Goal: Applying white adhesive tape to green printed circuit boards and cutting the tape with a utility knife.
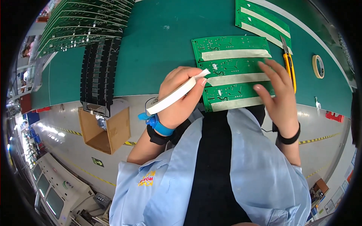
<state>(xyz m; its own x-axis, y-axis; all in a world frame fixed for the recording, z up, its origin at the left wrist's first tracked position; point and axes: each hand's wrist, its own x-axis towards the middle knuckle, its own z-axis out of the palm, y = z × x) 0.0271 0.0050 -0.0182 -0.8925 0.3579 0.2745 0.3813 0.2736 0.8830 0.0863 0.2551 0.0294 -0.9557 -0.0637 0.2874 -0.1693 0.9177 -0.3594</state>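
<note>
On the green table mat (158, 45), above grey floor, the left hand (179, 94) is pinching a tape roll (173, 97) at nine o'clock of the taped circuit boards (233, 71), the right hand (277, 94) is spreading flat on them, and an open cardboard box (107, 132) at eight o'clock is showing contents I cannot tell.

An electronics assembly floor is showing: green circuit boards (233, 71) lying under the fingers (269, 71), stacked boards (81, 26) far left of them, hazard-striped flooring (68, 131) below.

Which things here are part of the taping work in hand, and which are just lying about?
In use: left hand gripping masking tape roll; right hand flat on green circuit board.

Lying about: yellow utility knife, spare tape roll, second taped board, stacked boards, cardboard box.
</note>
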